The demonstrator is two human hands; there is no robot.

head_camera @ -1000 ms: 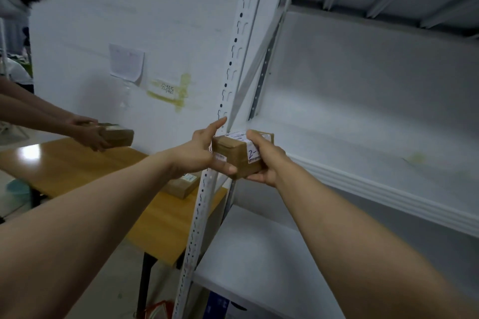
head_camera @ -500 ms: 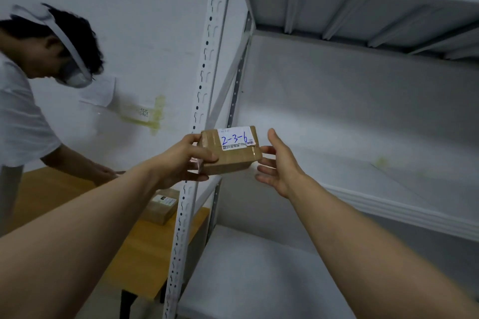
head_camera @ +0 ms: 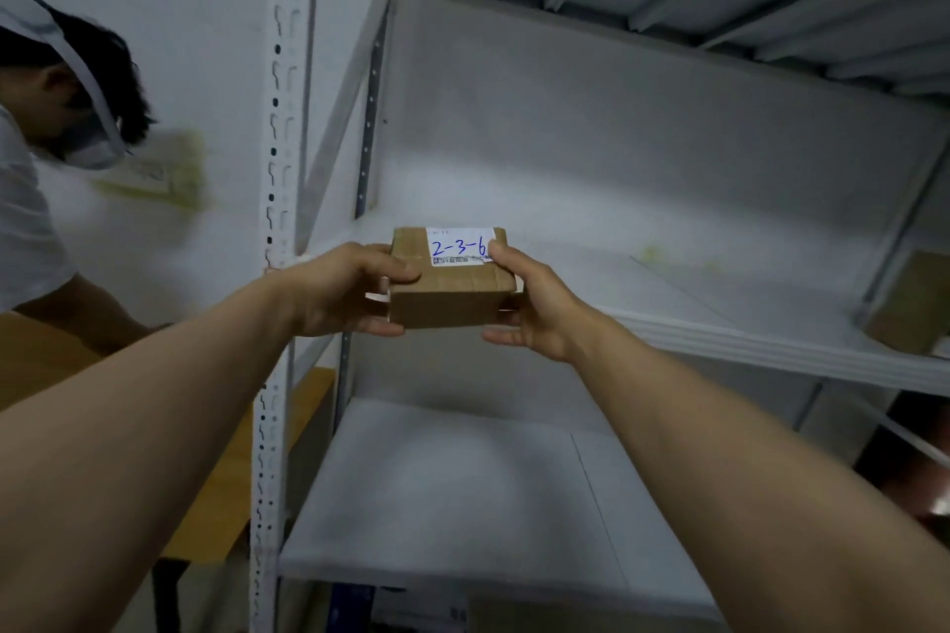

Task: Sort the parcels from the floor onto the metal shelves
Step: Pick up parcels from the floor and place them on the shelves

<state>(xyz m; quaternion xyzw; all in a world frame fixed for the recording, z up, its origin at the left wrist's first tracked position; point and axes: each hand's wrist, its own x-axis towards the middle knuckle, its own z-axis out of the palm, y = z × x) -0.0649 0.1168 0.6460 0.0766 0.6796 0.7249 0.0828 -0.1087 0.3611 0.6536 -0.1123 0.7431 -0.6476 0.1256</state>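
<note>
A small brown cardboard parcel [head_camera: 450, 296] with a white label reading "2-3-6" is held flat between both hands, in front of the left end of a white metal shelf [head_camera: 719, 324]. My left hand [head_camera: 344, 293] grips its left side, thumb on top. My right hand [head_camera: 534, 308] grips its right side, thumb on the label's corner. The parcel hovers at the shelf's front edge, about level with the board. The shelf board behind it is bare.
The shelf's perforated white upright [head_camera: 277, 231] stands just left of my left hand. A lower shelf board [head_camera: 462, 504] lies below. Another person [head_camera: 46, 159] in a white shirt stands at the left by a wooden table [head_camera: 221, 519]. A brown box [head_camera: 910, 303] sits in the neighbouring bay.
The parcel has moved right, from in front of the upright into the shelf bay. My right hand, open beside it half a second ago, now grips its right side.
</note>
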